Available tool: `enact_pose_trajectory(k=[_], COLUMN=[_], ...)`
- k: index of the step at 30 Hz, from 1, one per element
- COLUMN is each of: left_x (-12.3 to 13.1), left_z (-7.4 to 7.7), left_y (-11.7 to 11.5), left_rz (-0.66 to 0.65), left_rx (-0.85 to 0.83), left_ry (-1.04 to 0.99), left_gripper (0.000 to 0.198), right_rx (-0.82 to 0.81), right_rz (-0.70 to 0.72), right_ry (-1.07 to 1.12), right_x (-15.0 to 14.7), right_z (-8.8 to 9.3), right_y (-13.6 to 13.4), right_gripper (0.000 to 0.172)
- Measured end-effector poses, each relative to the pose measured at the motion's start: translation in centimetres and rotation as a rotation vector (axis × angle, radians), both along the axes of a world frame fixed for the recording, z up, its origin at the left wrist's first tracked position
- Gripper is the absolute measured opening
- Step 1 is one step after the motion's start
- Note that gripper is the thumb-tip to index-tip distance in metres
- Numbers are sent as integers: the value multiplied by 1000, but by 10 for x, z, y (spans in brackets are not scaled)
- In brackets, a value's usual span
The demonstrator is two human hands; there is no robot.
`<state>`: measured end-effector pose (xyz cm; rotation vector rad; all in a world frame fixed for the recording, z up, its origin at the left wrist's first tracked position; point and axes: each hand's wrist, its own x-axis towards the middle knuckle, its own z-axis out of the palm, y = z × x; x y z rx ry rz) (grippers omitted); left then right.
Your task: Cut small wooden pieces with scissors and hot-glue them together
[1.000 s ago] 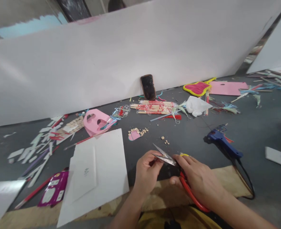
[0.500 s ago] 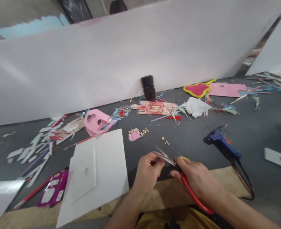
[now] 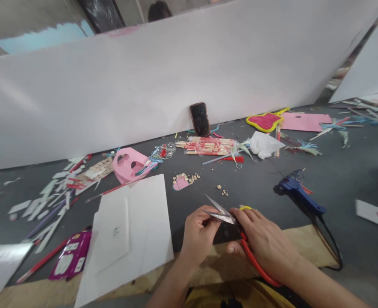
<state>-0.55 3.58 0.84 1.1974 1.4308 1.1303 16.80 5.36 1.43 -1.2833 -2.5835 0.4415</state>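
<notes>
My right hand (image 3: 262,237) is closed around the red handle of a pair of scissors (image 3: 223,214), whose blades point left and stand apart. Close against the blades, my left hand (image 3: 199,233) has its thumb and fingers pinched together; whatever they hold is too small or hidden to make out. Just beyond the blades lie a few small pale bead-like pieces (image 3: 222,190). More of these pieces surround a small pink rounded cutout (image 3: 181,184) farther left.
White sheets (image 3: 137,239) lie to the left, beside a purple packet (image 3: 72,255). A blue glue gun (image 3: 301,194) with a black cord rests at right. At the back are bundled sticks (image 3: 208,146), a propped phone (image 3: 200,119) and a pink cut shape (image 3: 131,164).
The scissor blades have spread wider, and my right thumb has moved down and left with the handle. My left hand stays pinched near the blades.
</notes>
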Motion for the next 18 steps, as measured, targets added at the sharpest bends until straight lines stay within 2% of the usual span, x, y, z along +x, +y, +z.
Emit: enact_pose_trajectory(k=[6, 12, 18], left_x=[-3, -1, 4], left_z=[6, 2, -3], left_y=[-1, 1, 2], left_rz=[-94, -49, 2], left_rx=[-98, -104, -98], left_ry=[-68, -69, -42], left_gripper=[14, 16, 16], right_rx=[2, -23, 8], right_rz=[13, 11, -28], right_ry=[26, -61, -99], right_x=[0, 0, 0], right_z=[-8, -8, -5], right_y=[-5, 0, 4], right_gripper=[31, 25, 27])
